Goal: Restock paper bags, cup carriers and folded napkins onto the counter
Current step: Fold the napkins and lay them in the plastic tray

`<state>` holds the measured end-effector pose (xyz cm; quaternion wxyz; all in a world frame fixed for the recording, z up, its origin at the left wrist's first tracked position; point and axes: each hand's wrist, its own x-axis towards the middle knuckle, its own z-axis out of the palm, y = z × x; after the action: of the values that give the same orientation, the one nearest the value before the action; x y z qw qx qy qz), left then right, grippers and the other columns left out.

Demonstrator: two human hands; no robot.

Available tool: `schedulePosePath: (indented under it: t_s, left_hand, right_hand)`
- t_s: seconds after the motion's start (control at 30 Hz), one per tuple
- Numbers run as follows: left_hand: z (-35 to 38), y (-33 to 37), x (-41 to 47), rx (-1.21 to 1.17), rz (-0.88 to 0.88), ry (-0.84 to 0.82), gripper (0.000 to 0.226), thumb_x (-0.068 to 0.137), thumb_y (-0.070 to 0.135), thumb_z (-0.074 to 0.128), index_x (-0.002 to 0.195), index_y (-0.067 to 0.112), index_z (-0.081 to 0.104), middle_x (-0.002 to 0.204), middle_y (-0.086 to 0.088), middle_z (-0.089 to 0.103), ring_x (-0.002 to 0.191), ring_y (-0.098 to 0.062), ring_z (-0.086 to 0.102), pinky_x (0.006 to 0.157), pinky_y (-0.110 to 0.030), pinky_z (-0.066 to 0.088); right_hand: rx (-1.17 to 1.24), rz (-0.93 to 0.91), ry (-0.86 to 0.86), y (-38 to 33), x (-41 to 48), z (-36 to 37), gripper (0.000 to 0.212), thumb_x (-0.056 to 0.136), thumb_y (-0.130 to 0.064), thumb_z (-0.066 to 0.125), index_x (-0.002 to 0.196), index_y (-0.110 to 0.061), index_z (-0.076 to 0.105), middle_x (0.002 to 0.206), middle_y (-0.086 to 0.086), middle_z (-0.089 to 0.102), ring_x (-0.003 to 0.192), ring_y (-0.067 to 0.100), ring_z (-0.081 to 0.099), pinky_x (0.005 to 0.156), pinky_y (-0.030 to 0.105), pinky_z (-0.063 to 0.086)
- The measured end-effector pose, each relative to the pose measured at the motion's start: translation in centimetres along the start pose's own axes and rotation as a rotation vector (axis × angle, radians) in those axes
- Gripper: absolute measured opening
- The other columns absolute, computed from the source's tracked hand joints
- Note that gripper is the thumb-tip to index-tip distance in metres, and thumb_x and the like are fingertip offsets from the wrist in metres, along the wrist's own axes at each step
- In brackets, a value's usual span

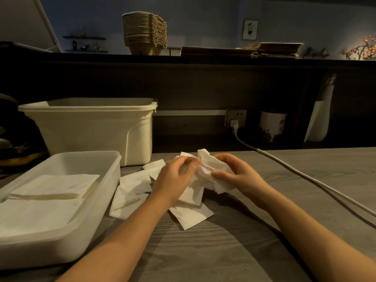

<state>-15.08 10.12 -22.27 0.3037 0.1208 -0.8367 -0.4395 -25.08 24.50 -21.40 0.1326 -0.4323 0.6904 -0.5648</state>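
Just right of the white tray (109, 186), my left hand (176, 177) and right hand (236, 174) pinch a crumpled napkin (209, 164) between curled fingers, above loose napkins (132, 192) scattered beside that tray. I judge the folding step in hand; next, flatten, crease and lay it in the tray

Grey wood-grain worktop (203, 251) in front of me. To my left, a shallow translucent tray (61, 247); behind it, a taller cream plastic bin (91, 129), upright. Wall socket (236, 118) straight ahead, with a white cable (305, 175) plugged in and running across the worktop to my right. Right of the socket: a printed ceramic jar (271, 127), then a tall white vase (319, 119). Far wall: framed picture (250, 29), small shelves (85, 44), lit flowering branch (364, 47).
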Motion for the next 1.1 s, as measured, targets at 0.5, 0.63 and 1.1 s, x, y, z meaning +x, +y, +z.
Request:
schedulePosePath:
  t_s: [0.5,0.63,1.1]
  left_hand:
    - [0.1,-0.4,0.2,0.125,0.005,-0.009,0.006,0.093,0.033,0.052,0.090,0.030,0.056,0.085,0.024,0.052,0.081,0.007,0.047,0.068,-0.011,0.038]
    - [0.3,0.2,-0.2,0.083,0.012,-0.068,0.015,0.092,0.042,0.047,0.081,0.037,0.057,0.085,0.023,0.056,0.086,0.002,0.052,0.071,-0.015,0.039]
    - [0.1,0.8,-0.2,-0.116,-0.113,-0.013,0.042,0.089,0.055,0.025,0.093,0.034,0.060,0.093,0.012,0.059,0.091,-0.006,0.053,0.073,-0.021,0.039]
  right_hand:
    - [0.056,0.040,0.199,0.5,0.3,-0.2,0.010,0.094,-0.027,0.047,0.098,-0.025,0.056,0.101,-0.002,0.062,0.088,0.013,0.062,0.067,0.026,0.052]
    - [0.190,0.080,0.257,0.6,0.4,-0.5,0.014,0.093,-0.030,0.049,0.100,-0.023,0.059,0.100,0.002,0.065,0.089,0.018,0.064,0.074,0.033,0.054]
    - [0.214,0.176,-0.100,-0.8,-0.4,-0.1,0.020,0.092,-0.026,0.049,0.102,-0.020,0.065,0.093,-0.001,0.069,0.081,0.014,0.065,0.068,0.026,0.053]
